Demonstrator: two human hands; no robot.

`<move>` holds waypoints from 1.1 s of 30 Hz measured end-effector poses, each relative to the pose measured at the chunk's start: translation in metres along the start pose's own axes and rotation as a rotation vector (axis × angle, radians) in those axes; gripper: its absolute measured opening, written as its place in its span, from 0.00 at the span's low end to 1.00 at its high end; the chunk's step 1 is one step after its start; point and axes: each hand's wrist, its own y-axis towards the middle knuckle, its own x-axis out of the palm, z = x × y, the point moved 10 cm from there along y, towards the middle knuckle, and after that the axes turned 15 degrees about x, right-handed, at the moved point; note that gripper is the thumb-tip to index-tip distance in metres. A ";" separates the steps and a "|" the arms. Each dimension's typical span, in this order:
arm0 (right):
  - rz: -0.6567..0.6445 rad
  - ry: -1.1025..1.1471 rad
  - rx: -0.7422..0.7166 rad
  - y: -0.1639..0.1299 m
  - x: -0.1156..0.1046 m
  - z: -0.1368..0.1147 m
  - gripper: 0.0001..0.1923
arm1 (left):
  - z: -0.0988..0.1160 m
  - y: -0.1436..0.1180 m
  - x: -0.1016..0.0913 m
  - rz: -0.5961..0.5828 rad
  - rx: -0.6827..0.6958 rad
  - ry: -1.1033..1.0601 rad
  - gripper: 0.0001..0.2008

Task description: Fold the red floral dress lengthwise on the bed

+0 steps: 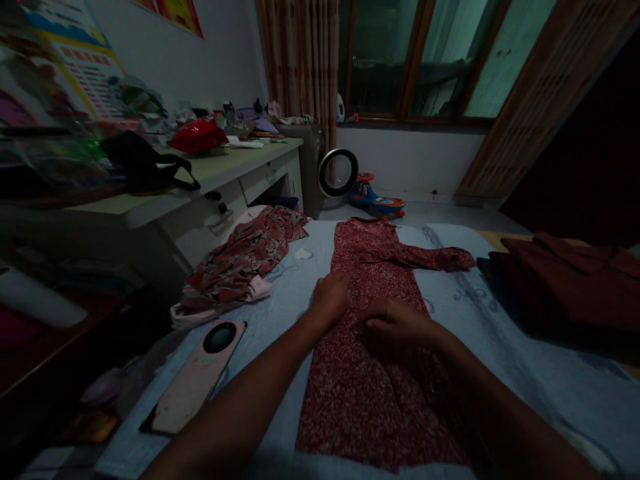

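Observation:
A long red speckled garment, like a dress, lies lengthwise on a pale blue bedsheet. One sleeve stretches out to the right; on the left side no sleeve is spread out. My left hand is closed at the garment's left edge, fingers curled on the cloth. Just right of it, my right hand is also closed, its curled fingers against the fabric over the middle. Both fingertips are partly hidden, and the light is dim.
A crumpled patterned garment lies at the bed's left edge, near a pale phone-shaped board with a black circle. Folded dark red clothes are stacked on the right. Beyond stand a cluttered desk, an open round washer door and a blue ride-on toy.

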 end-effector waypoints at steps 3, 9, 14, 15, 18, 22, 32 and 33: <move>0.178 -0.020 0.076 0.033 -0.033 0.016 0.16 | -0.005 0.011 0.003 0.107 0.007 0.036 0.12; 0.415 -0.127 0.175 0.118 -0.070 0.035 0.16 | -0.025 0.003 0.037 -0.007 -0.042 0.072 0.25; 0.353 -0.332 0.271 0.185 -0.065 0.051 0.18 | -0.027 0.001 0.042 -0.042 -0.068 0.080 0.28; 0.345 -0.348 0.280 0.195 -0.065 0.056 0.17 | -0.027 0.001 0.043 -0.048 -0.077 0.073 0.28; 0.329 -0.388 0.295 0.218 -0.063 0.073 0.17 | -0.027 0.001 0.043 -0.061 -0.096 0.043 0.29; 0.360 -0.429 0.317 0.229 -0.061 0.092 0.19 | -0.026 0.002 0.038 -0.039 -0.084 0.035 0.29; 0.445 -0.419 0.330 0.221 -0.057 0.104 0.25 | -0.028 0.013 0.020 0.041 -0.055 0.020 0.18; 0.433 -0.410 0.312 0.221 -0.056 0.104 0.27 | -0.028 0.013 0.020 0.048 -0.053 0.019 0.17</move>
